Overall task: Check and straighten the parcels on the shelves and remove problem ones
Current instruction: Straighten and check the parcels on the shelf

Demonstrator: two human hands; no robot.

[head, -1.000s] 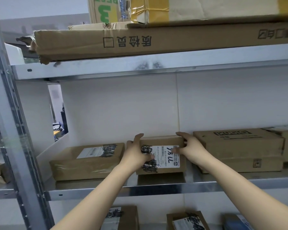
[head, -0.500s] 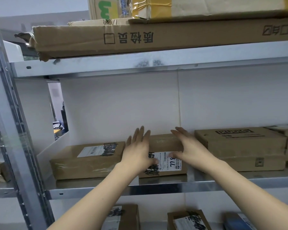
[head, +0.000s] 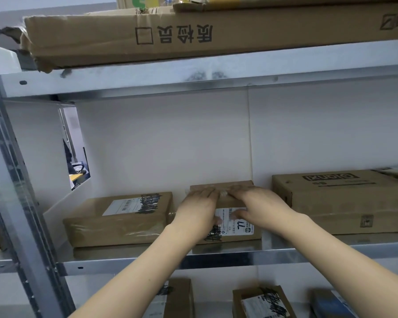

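A small brown parcel [head: 241, 228] with a white label marked in black stands in the middle of the metal shelf [head: 216, 259]. My left hand [head: 198, 210] lies flat over its top left and front, fingers straight and pointing to the back. My right hand [head: 257, 205] lies flat on its top right, its thumb down over the label. Both hands press on the parcel and cover most of its top.
A flat brown parcel [head: 117, 216] lies to the left, a larger box [head: 338, 198] to the right. Long cartons [head: 193, 35] fill the shelf above. More parcels [head: 260, 304] sit on the shelf below. A steel upright [head: 16, 203] stands at left.
Both hands let go of the parcel's sides, rose over it and now lie flat on its top. The view has moved closer.
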